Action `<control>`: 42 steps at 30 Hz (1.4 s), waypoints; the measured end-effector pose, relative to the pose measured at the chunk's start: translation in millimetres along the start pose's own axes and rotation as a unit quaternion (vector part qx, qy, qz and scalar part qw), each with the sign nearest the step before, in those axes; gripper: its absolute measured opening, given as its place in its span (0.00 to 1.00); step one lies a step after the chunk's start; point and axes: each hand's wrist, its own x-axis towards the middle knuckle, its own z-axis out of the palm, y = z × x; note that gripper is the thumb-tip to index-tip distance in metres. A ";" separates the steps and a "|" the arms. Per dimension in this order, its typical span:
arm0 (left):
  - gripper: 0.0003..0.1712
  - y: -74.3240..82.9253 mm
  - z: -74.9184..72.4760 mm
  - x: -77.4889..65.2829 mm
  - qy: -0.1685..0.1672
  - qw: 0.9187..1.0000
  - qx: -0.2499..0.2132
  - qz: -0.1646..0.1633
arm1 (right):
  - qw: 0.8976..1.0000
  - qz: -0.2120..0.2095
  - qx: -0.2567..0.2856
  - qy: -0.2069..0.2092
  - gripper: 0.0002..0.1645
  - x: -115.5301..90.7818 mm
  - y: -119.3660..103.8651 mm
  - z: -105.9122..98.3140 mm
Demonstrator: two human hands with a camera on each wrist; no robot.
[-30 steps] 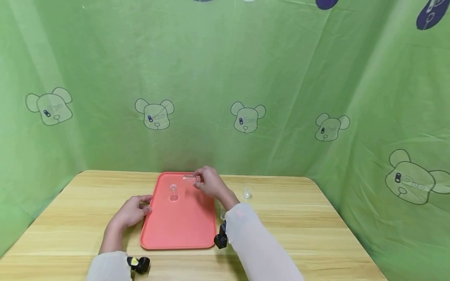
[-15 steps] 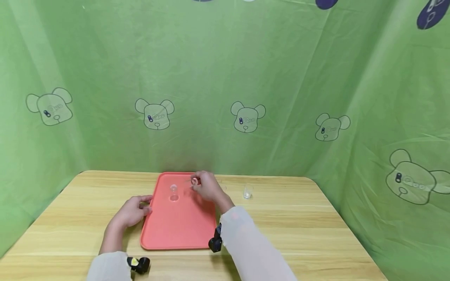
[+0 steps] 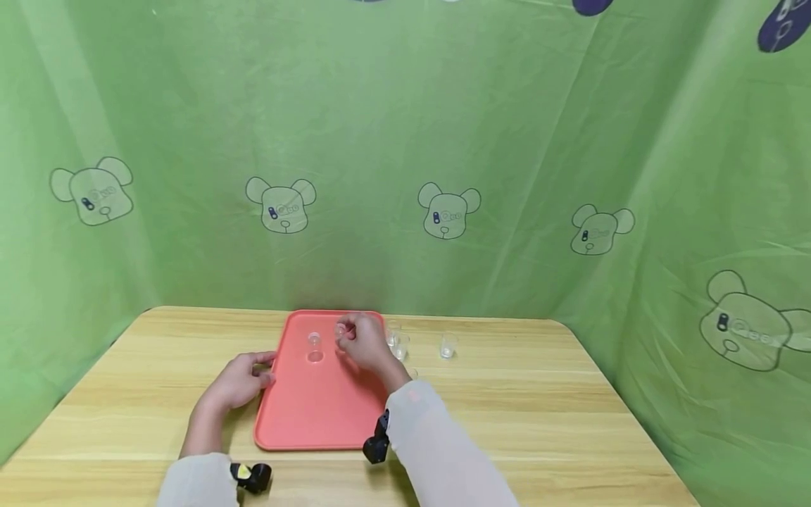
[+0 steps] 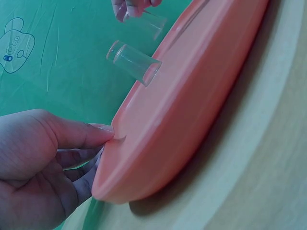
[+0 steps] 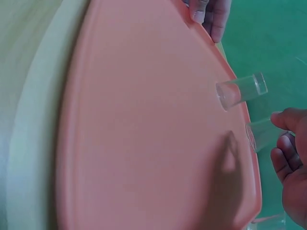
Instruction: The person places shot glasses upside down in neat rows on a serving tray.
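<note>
My left hand (image 3: 236,382) pinches the left rim of the pink tray (image 3: 304,422), its thumb lying over the edge in the left wrist view. On the tray's far left part a small clear shot glass (image 3: 315,348) stands upside down, wide end on the surface. To the right of it, my right hand (image 3: 367,343) holds a second shot glass (image 5: 260,133) by its narrow end between thumb and fingers. This glass is also mouth down, its rim close over the tray near the far edge.
Several more clear glasses (image 3: 400,348) stand on the wooden table (image 3: 538,408) just right of the tray, one partly hidden by the right forearm. Another glass (image 3: 448,346) stands farther right. A green curtain (image 3: 361,267) rises behind the table.
My right hand has moved left and nearer over the tray. The glass in it has turned from lying sideways to mouth down. The left hand has stayed on the rim.
</note>
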 end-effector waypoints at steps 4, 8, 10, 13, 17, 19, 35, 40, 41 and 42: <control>0.25 -0.4 0.5 1.0 -0.001 1.000 0.000 -0.001 | 1.000 0.017 0.002 0.003 0.13 -2.6 1.2 5.5; 0.25 0.1 0.7 0.9 -0.001 1.000 -0.002 -0.003 | 1.000 0.030 0.007 0.004 0.14 -4.4 3.0 10.5; 0.25 0.2 0.6 1.0 0.000 1.000 -0.001 -0.002 | 0.999 0.034 0.011 0.006 0.15 -4.7 4.0 12.6; 0.25 0.3 0.6 1.3 0.002 1.000 0.000 0.000 | 0.999 0.036 0.015 0.007 0.16 -5.4 4.0 14.7; 0.24 -0.2 0.9 2.0 0.002 1.000 0.002 0.001 | 0.999 0.037 0.021 0.011 0.17 -6.9 3.5 16.5; 0.24 -0.5 1.0 2.1 0.002 1.000 0.002 0.001 | 0.999 0.039 0.022 0.015 0.18 -7.6 3.8 17.5; 0.25 0.2 0.7 0.5 -0.001 1.000 -0.002 -0.008 | 0.999 0.039 0.023 0.029 0.17 -10.9 6.6 20.0; 0.25 0.2 1.2 0.2 0.000 1.000 0.000 -0.007 | 0.999 0.042 -0.002 0.023 0.19 -10.7 5.6 18.7; 0.25 0.3 1.2 0.0 0.001 1.000 0.001 -0.007 | 0.999 0.046 -0.007 0.021 0.20 -10.8 4.1 18.0; 0.25 0.5 1.1 -0.1 0.001 1.000 0.001 -0.006 | 0.998 0.052 -0.009 0.020 0.21 -10.6 2.6 17.3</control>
